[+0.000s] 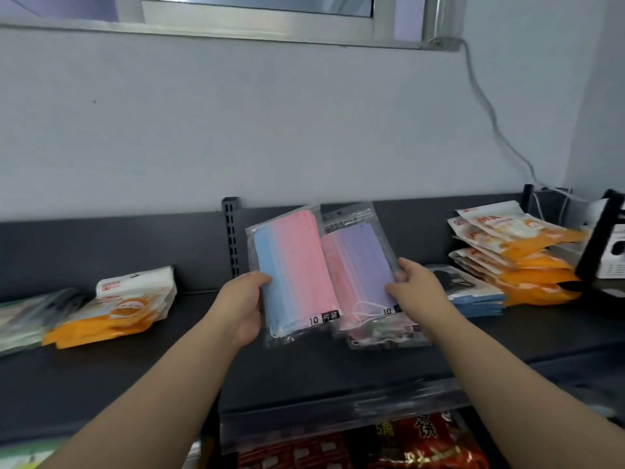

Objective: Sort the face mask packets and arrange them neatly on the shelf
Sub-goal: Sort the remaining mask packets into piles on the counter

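Over shelf (pixel 304 367), left hand (pixel 245 306) grips one blue-pink packet (pixel 294 272), right hand (pixel 414 289) one pink-purple packet (pixel 358 265)

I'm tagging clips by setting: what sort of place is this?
Probably a small shop or its stockroom. A dark display shelf with a slotted upright carries stacked orange mask packets, and red packaged goods lie on the level below.

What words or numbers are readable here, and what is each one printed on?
"10 片装": bottom of the blue-and-pink packet held in the left hand.
"10": bottom of the pink-and-purple packet held in the right hand; that hand hides the rest.
"5角": red bag below the shelf; its larger characters are blurred.
Print on the orange-and-white packets: too blurred to read.
Top strip of the pink-and-purple packet: too small to read.
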